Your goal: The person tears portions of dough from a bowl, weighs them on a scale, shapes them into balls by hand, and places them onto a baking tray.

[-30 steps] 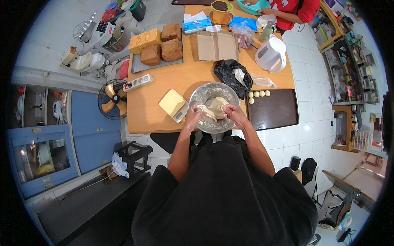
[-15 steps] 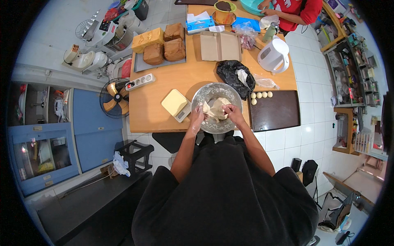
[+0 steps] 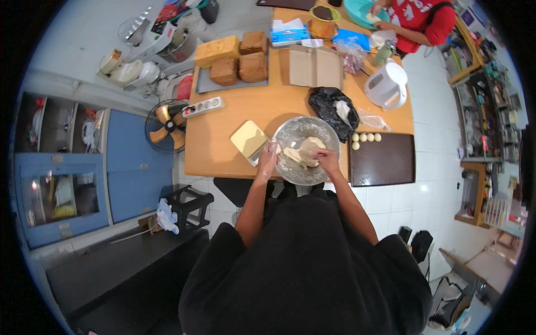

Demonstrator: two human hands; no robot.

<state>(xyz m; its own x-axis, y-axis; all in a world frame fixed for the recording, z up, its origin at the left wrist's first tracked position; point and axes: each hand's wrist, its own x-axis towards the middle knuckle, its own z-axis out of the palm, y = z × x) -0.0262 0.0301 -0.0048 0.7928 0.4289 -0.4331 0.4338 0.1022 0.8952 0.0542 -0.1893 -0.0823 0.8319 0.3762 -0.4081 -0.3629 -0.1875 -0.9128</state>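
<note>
A metal mixing bowl (image 3: 290,124), dusted with flour, stands at the near edge of the table. Inside it lies a pale lump of dough (image 3: 310,146) with a ragged strip trailing to the left. My right hand (image 3: 328,159) grips the lump's right side with bent fingers. At the bowl's left rim, my left hand (image 3: 268,159) is closed around what looks like a bit of dough, mostly hidden by the fingers. Left of the bowl sits a kitchen scale (image 3: 249,139) with a pale yellow top. To the right, several round dough balls (image 3: 371,137) rest on a dark baking tray (image 3: 385,164).
Behind the bowl are a black plastic bag (image 3: 329,109), an open cardboard box (image 3: 316,67) and a white electric kettle (image 3: 386,85). Bread loaves (image 3: 224,70) fill a tray at far left, near a power strip (image 3: 204,106). Across the table, a person in red handles a turquoise basin (image 3: 357,12).
The view has shifted, so the table sits further right. My left hand has drawn to the bowl's left rim, away from the lump; my right hand stays on the dough.
</note>
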